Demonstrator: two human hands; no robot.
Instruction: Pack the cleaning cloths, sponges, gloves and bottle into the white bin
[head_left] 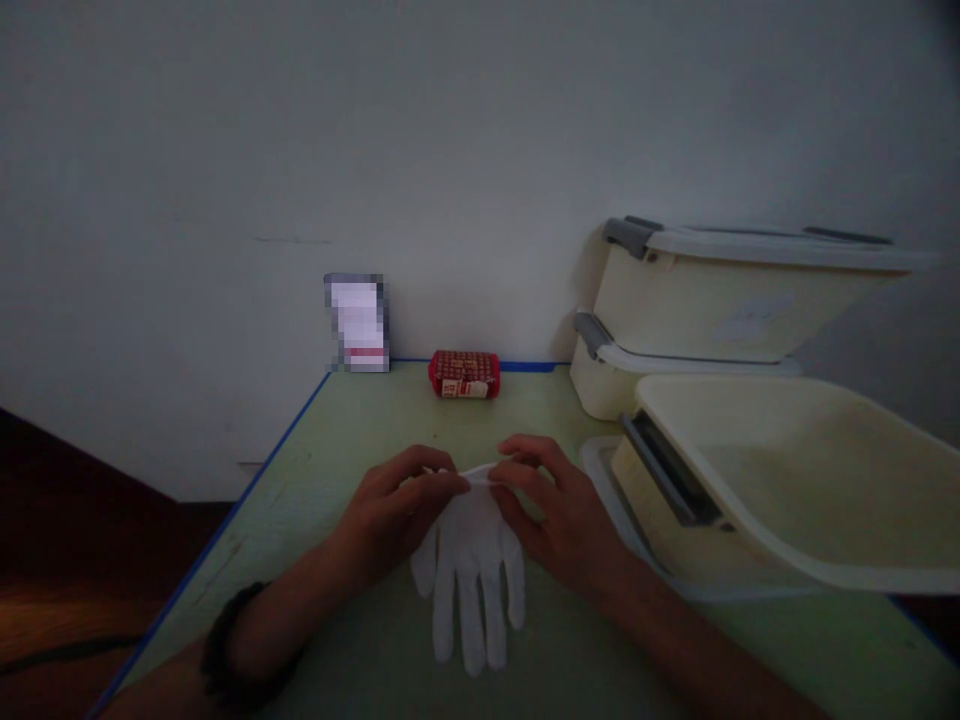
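Note:
A white knit glove (471,560) hangs over the near part of the table with its fingers pointing toward me and its cuff away from me. My left hand (401,505) pinches the left side of the cuff between thumb and forefinger. On the cuff's right side, my right hand (551,505) grips the edge with thumb and fingers. The cuff edge is stretched in a short band between the two hands. Whether the glove's fingertips touch the table, I cannot tell.
A red patterned package (464,375) lies at the table's (360,420) back edge. Left of it a phone (360,322), blurred out, leans against the wall. At right, lidded cream bins (697,300) are stacked behind an uncovered cream bin (675,510).

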